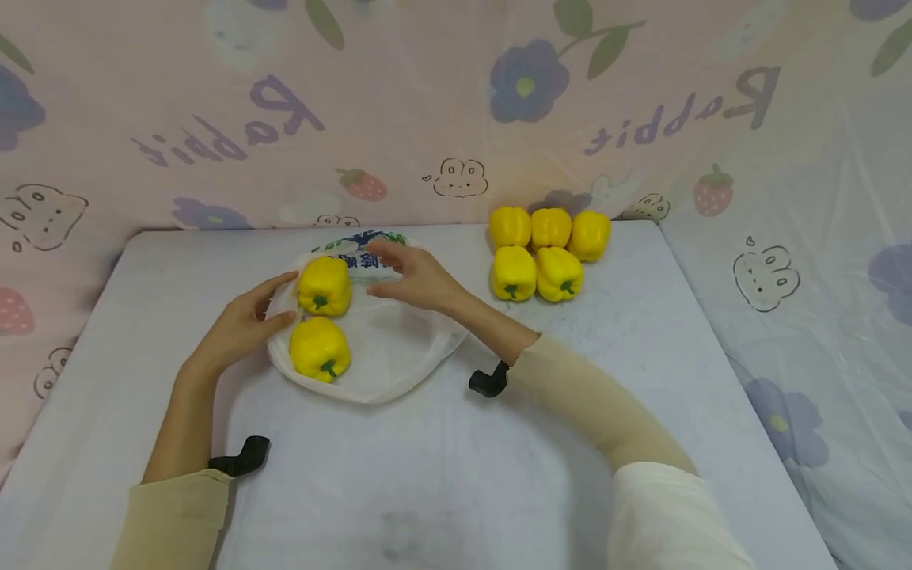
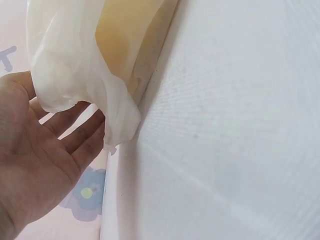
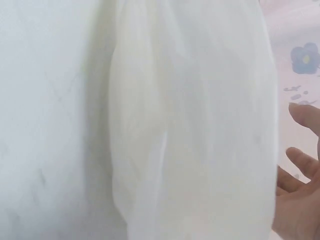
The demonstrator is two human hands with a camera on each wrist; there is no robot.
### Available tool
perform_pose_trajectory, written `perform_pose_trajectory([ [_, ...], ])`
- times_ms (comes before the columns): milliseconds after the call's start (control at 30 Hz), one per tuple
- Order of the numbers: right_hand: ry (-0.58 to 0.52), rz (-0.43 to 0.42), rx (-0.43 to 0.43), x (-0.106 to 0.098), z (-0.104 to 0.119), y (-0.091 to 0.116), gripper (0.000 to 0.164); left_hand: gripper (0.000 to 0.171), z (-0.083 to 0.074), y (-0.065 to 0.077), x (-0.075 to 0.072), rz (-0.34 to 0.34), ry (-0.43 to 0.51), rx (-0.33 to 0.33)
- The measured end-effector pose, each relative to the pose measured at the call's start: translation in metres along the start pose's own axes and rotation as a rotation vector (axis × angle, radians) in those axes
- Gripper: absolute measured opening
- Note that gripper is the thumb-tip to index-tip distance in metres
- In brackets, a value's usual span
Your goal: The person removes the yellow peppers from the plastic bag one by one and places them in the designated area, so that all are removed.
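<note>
A white plastic bag (image 1: 399, 348) with blue and green print stands with its mouth wide. Two yellow bell peppers, the rear one (image 1: 324, 283) and the front one (image 1: 320, 348), lie along its left side. My left hand (image 1: 242, 324) is at the left rim, thumb and fingers apart, fingertips beside the rear pepper. In the left wrist view, the bag's edge (image 2: 117, 115) hides those fingertips. Over the far right part of the mouth, my right hand (image 1: 420, 277) is spread and holds nothing. The bag's side (image 3: 200, 125) covers part of that hand in the right wrist view.
Several more yellow bell peppers (image 1: 514, 273) sit grouped in two rows at the back right of the white table (image 1: 385, 451). A printed cloth (image 1: 427, 103) hangs behind the table's back edge. Black mounts (image 1: 245, 457) stick out from both wrists.
</note>
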State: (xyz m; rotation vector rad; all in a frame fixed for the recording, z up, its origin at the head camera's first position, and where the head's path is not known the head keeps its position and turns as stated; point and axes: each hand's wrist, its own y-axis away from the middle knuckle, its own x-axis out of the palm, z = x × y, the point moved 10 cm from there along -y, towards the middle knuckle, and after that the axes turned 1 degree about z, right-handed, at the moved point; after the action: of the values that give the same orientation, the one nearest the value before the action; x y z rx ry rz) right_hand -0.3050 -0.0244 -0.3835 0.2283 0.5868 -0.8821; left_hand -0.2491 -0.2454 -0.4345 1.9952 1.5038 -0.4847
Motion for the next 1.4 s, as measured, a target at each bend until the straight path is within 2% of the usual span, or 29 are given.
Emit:
perform_pose_trajectory([
  [333, -0.001, 0.036, 0.108, 0.022, -0.010, -0.017, 0.065, 0.069, -0.001, 0.001, 0.001, 0.004, -0.016, 0.015],
  [800, -0.044, 0.079, 0.299, 0.051, -0.029, -0.038, 0.078, 0.069, -0.002, 0.001, 0.001, 0.002, -0.011, 0.042],
  [933, -0.074, 0.072, 0.354, 0.058, -0.035, -0.040, 0.078, 0.070, -0.003, 0.001, 0.002, 0.005, -0.010, 0.051],
  [1133, -0.127, 0.051, 0.397, 0.065, -0.033, -0.044, 0.081, 0.069, -0.003, 0.003, 0.000, -0.007, -0.004, 0.056],
  [1233, -0.123, 0.028, 0.427, 0.067, -0.035, -0.046, 0.081, 0.068, -0.003, 0.003, 0.001, -0.004, 0.002, 0.052],
  [1400, -0.160, 0.008, 0.427, 0.068, -0.036, -0.046, 0.079, 0.068, -0.003, 0.001, 0.002, -0.001, 0.002, 0.047],
])
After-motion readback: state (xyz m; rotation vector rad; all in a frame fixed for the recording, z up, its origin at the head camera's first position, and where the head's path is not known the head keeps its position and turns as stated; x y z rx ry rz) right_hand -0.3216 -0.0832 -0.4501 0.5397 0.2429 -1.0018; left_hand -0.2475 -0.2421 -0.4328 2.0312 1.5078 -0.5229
